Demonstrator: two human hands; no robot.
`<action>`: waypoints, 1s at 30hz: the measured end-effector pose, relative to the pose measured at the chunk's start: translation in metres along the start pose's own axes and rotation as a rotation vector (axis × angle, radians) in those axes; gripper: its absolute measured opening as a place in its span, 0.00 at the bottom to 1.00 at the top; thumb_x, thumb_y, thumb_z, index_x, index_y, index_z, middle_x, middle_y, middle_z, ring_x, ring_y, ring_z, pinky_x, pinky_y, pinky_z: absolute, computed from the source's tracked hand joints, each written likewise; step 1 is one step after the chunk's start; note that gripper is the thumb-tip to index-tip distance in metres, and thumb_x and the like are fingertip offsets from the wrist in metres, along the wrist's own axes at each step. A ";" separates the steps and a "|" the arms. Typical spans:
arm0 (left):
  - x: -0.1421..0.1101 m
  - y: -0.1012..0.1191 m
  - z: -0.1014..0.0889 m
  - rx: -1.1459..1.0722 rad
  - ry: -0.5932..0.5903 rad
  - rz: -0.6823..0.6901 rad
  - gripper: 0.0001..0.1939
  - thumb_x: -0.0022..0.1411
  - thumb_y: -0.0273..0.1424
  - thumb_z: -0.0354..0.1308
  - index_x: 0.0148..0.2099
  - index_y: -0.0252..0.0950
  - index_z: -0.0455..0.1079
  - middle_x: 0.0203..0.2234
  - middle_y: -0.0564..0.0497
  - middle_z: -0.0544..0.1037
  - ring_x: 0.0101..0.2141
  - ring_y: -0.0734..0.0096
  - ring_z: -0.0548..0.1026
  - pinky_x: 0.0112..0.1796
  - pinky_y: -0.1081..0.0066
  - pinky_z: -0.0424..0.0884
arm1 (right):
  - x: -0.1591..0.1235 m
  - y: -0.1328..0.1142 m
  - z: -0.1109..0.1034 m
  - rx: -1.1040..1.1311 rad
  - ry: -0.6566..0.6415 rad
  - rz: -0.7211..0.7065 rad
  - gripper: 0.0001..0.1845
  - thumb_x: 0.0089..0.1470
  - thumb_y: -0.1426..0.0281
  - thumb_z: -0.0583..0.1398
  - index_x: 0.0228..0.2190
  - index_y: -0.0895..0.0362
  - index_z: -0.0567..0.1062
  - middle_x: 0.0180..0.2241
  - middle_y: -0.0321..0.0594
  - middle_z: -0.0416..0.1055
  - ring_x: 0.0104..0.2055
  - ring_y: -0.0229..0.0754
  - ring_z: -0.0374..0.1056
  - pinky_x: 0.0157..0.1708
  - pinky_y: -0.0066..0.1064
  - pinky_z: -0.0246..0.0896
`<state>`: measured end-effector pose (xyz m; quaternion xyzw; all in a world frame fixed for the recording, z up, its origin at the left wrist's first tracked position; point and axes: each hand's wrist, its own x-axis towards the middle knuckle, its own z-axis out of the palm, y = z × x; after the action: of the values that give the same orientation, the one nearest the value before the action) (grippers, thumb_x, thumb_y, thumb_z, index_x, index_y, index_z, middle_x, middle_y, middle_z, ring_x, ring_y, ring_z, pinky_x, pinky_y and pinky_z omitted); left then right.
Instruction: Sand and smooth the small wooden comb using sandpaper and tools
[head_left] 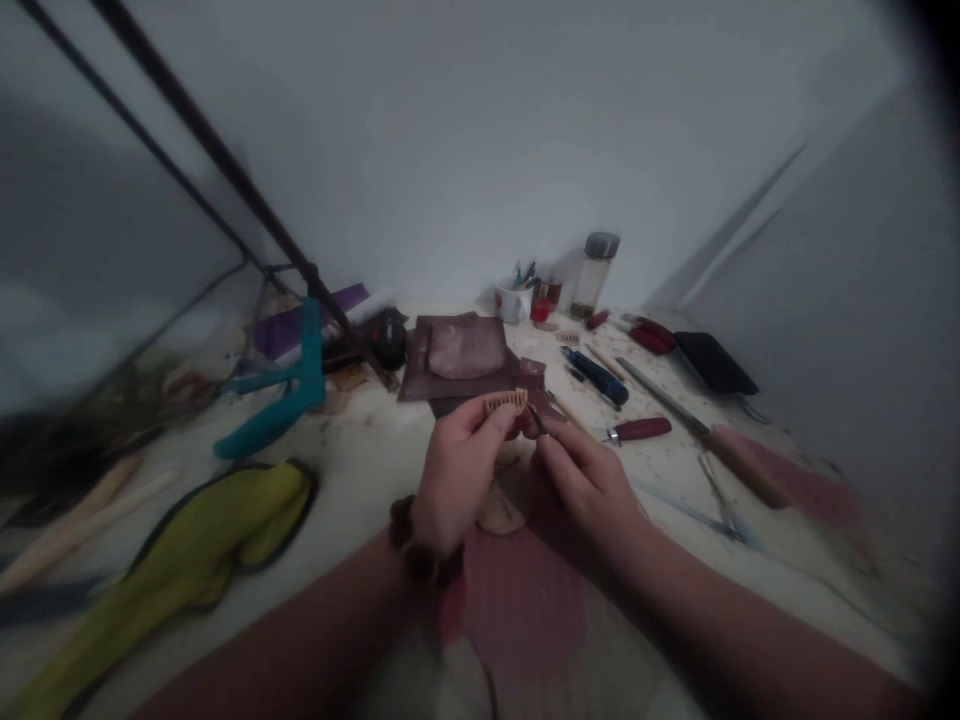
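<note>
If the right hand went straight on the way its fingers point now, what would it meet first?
Most likely the pale toothed piece held in the left hand, just ahead of the thin dark tool in the right hand. Depth is unclear; the left hand itself might come first.

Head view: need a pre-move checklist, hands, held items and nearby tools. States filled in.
1. Left hand holding the small tan toothed piece in its fingers: ok.
2. Right hand gripping the slim dark tool: ok.
3. Tool tip clear of the left hand's fingers: cannot tell, too small and dim.
4. Red-handled metal tool lying apart from both hands: ok.
5. Clear glass jar with a dark lid upright by the wall: ok.
6. Hand protection, if required: not ok, both hands are bare.
</note>
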<state>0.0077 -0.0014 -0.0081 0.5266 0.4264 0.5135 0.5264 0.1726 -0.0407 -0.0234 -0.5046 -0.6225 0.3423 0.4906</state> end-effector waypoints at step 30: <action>0.044 -0.030 -0.014 -0.085 0.144 0.086 0.15 0.67 0.42 0.69 0.46 0.36 0.85 0.40 0.44 0.88 0.40 0.62 0.84 0.44 0.66 0.78 | 0.040 0.042 -0.164 -1.151 -0.092 0.272 0.16 0.73 0.62 0.60 0.47 0.54 0.87 0.49 0.50 0.85 0.44 0.48 0.76 0.41 0.33 0.59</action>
<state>0.0009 0.0459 -0.0350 0.4835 0.4180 0.5896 0.4938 0.3415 -0.0032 -0.0045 -0.7494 -0.6584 0.0308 0.0623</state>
